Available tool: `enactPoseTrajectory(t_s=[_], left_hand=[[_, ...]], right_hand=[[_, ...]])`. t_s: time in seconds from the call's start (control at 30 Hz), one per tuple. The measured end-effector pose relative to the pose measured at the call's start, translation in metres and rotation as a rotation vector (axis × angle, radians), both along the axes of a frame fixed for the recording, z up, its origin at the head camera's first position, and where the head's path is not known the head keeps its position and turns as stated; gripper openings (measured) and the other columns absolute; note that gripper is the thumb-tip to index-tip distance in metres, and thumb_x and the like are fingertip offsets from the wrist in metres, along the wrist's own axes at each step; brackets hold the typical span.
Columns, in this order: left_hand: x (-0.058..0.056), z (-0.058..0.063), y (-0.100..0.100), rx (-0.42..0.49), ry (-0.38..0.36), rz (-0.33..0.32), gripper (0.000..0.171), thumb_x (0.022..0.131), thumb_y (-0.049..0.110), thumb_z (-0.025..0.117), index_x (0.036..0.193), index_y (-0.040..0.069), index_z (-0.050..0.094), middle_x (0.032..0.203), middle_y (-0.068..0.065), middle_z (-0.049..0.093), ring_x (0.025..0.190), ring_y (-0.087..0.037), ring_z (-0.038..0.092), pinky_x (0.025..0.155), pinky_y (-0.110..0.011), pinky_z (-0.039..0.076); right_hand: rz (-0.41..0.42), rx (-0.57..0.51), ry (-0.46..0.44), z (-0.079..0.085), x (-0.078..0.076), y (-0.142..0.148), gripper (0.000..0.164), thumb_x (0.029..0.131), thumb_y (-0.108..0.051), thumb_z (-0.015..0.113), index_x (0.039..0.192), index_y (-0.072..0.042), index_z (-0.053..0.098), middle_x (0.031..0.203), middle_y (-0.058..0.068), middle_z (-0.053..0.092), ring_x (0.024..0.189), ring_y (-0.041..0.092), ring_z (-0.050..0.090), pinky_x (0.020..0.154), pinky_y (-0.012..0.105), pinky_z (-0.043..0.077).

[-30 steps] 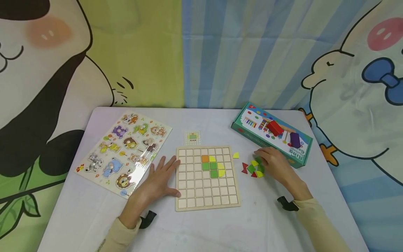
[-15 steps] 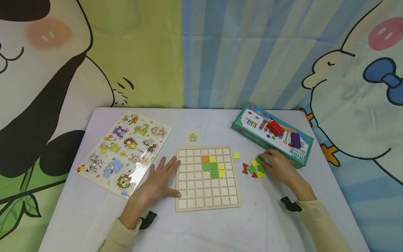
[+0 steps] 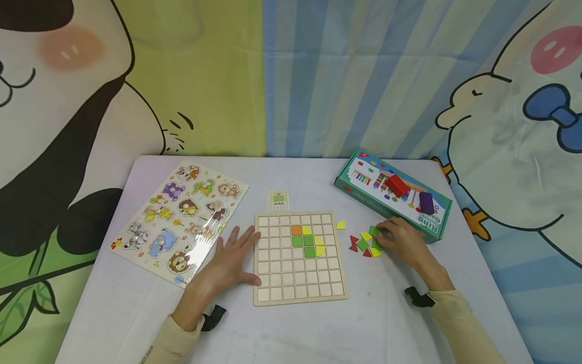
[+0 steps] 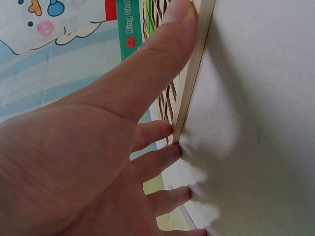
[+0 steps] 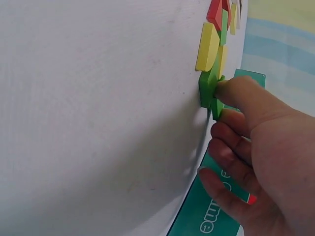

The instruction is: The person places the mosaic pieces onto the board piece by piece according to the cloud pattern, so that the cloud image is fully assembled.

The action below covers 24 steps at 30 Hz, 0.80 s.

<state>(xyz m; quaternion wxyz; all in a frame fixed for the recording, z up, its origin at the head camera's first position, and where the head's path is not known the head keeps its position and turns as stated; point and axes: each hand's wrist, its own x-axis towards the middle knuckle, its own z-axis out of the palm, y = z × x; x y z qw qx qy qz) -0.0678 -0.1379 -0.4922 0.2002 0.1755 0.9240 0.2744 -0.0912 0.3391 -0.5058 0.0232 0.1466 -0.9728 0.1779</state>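
A wooden grid board (image 3: 282, 279) lies in the middle, with one orange, several green and several yellow pieces in its cells. My left hand (image 3: 229, 263) rests spread at its left edge; the thumb (image 4: 167, 42) touches the rim in the left wrist view. On the right, my right hand (image 3: 402, 241) is at a small pile of coloured pieces. In the right wrist view, its thumb and index finger pinch a green piece (image 5: 217, 109) beside another green block (image 5: 206, 88). Yellow (image 3: 376, 252) and red pieces (image 3: 353, 242) lie close by.
A small pattern card (image 3: 278, 199) lies behind the board, and a single yellow piece (image 3: 341, 224) beside it. An animal puzzle board (image 3: 182, 222) is at left. A green box (image 3: 364, 189) bearing a red block (image 3: 397, 185) and a purple block (image 3: 426, 202) stands back right.
My right hand has shifted slightly right and toward me at the pile, uncovering a green piece at the back. The left hand and the grid board have not moved.
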Motion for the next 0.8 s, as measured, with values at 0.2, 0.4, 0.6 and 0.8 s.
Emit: enactPoseTrajectory(t_s=[0.2, 0.4, 0.6, 0.8], left_hand=[[0.0, -0.002, 0.0, 0.005, 0.002, 0.0, 0.116, 0.066, 0.038, 0.091, 0.16, 0.011, 0.029, 0.171, -0.012, 0.016, 0.156, -0.047, 0.0, 0.117, -0.077, -0.001], [0.001, -0.002, 0.0, 0.005, -0.001, 0.001, 0.117, 0.067, 0.038, 0.091, 0.161, 0.011, 0.028, 0.171, -0.011, 0.015, 0.156, -0.047, 0.0, 0.118, -0.076, -0.003], [0.001, 0.0, 0.001, 0.006, -0.006, 0.002, 0.116, 0.067, 0.037, 0.091, 0.161, 0.011, 0.028, 0.171, -0.012, 0.016, 0.156, -0.047, 0.0, 0.118, -0.076, -0.002], [0.001, 0.001, 0.001, 0.005, -0.002, 0.002, 0.116, 0.067, 0.037, 0.091, 0.161, 0.01, 0.028, 0.171, -0.012, 0.016, 0.156, -0.047, 0.001, 0.118, -0.076, -0.001]], right_hand=[[0.068, -0.02, 0.151, 0.003, -0.005, -0.011, 0.033, 0.079, -0.019, 0.088, 0.107, -0.009, 0.076, 0.102, 0.003, 0.07, 0.095, 0.02, 0.066, 0.083, 0.045, 0.061], [0.185, -0.087, 0.237, 0.017, -0.013, -0.043, 0.035, 0.074, -0.016, 0.091, 0.104, -0.008, 0.077, 0.102, 0.003, 0.071, 0.094, 0.017, 0.065, 0.078, 0.04, 0.062], [0.31, -0.125, 0.293, 0.021, -0.021, -0.082, 0.031, 0.074, -0.015, 0.09, 0.101, -0.006, 0.076, 0.097, 0.004, 0.071, 0.089, 0.015, 0.066, 0.076, 0.034, 0.06], [0.397, -0.131, 0.308, 0.018, -0.02, -0.12, 0.031, 0.075, -0.018, 0.09, 0.099, -0.005, 0.077, 0.096, 0.004, 0.071, 0.088, 0.015, 0.066, 0.077, 0.032, 0.06]])
